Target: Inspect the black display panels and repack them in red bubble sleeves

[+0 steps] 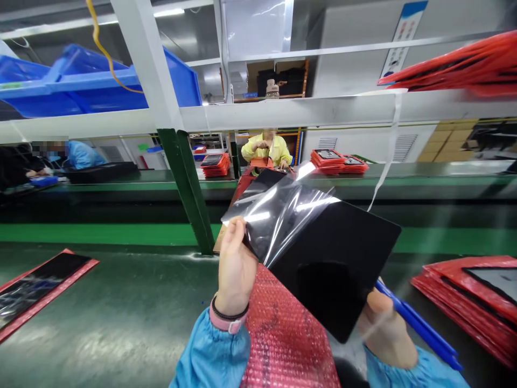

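A flat black screen panel [343,258] is held up tilted in front of me. A glossy clear film [278,215] lies wrinkled over its upper left part and is lifted along a diagonal fold. My left hand [236,267] is closed at the film's left edge; whether it also grips the panel's edge is hidden. My right hand [383,323] is closed on the panel's lower right edge. A long blue pen-like tool [424,328] sticks out from the same hand. Below the panel lies a red bubble-wrap bag [283,328].
A red bag with a dark panel [44,285] lies left on the green bench [133,312]. Red bags [472,302] are stacked at right. A green post [188,188] rises ahead, under a shelf with blue bins [92,81]. A person in yellow [278,151] sits opposite.
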`<state>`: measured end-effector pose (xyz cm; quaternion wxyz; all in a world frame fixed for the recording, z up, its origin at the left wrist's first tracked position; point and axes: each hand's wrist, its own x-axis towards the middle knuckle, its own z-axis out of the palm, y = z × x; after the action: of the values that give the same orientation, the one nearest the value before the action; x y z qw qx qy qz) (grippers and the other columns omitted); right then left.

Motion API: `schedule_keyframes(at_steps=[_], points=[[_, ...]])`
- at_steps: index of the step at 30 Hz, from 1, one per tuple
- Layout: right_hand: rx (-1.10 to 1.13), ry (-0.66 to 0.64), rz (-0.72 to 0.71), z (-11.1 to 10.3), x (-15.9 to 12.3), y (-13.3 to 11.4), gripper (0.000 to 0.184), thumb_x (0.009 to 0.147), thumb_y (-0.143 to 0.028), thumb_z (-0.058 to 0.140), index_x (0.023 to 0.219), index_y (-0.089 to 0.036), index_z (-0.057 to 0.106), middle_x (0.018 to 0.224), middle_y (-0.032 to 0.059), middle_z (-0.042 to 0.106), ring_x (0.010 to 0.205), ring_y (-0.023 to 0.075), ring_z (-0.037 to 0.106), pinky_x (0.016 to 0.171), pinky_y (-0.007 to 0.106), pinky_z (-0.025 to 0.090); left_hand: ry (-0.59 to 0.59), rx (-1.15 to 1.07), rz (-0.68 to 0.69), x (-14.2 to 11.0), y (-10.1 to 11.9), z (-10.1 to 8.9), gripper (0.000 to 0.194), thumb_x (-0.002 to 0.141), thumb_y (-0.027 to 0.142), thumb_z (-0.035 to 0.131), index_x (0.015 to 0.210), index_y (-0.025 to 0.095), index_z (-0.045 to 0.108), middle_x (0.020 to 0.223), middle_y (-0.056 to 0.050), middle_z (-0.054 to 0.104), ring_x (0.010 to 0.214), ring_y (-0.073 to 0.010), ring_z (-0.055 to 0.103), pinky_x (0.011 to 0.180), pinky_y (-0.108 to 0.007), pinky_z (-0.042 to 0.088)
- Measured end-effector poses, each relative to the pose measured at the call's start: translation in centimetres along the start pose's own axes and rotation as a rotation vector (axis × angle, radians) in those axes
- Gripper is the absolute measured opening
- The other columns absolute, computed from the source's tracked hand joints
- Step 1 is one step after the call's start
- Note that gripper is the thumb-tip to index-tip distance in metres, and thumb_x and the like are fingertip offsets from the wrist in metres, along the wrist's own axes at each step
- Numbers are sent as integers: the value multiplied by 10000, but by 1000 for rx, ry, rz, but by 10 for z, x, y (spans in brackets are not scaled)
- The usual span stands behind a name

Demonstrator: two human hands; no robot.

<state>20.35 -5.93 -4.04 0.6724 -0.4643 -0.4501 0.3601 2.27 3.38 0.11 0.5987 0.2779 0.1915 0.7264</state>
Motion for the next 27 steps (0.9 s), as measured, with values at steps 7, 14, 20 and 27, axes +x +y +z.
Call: schedule_keyframes(at_steps=[7,14,20,27], points=[[98,-156,7,32,6,-21,634,790,-325,700,1372,-337,449,1451,15,473,1338,266,425,1110,430,366,161,67,400,-16,6,-1,119,858,338,629,848,219,624,856,39,558,813,-82,539,808,-177,436],[40,-212,-2,33,-3,-29,663,776,-268,712,1365,-341,419,1421,11,506,1305,252,471,1102,397,387,166,32,466,-20,10,3,106,900,290,560,842,212,603,819,39,566,771,-82,548,783,-186,442],[37,-158,41,37,-18,-46,350,769,-246,676,1107,-318,626,1094,18,712,1036,253,668,864,352,562,133,-15,357,-1,19,-7,72,828,275,599,811,205,597,836,32,605,816,-112,575,767,-221,446],[-133,-54,-15,35,-21,-46,174,752,-387,678,847,-250,728,782,21,731,723,239,684,635,313,558,197,137,352,18,21,-20,124,695,297,593,705,182,548,746,35,519,732,-105,529,748,-217,431]])
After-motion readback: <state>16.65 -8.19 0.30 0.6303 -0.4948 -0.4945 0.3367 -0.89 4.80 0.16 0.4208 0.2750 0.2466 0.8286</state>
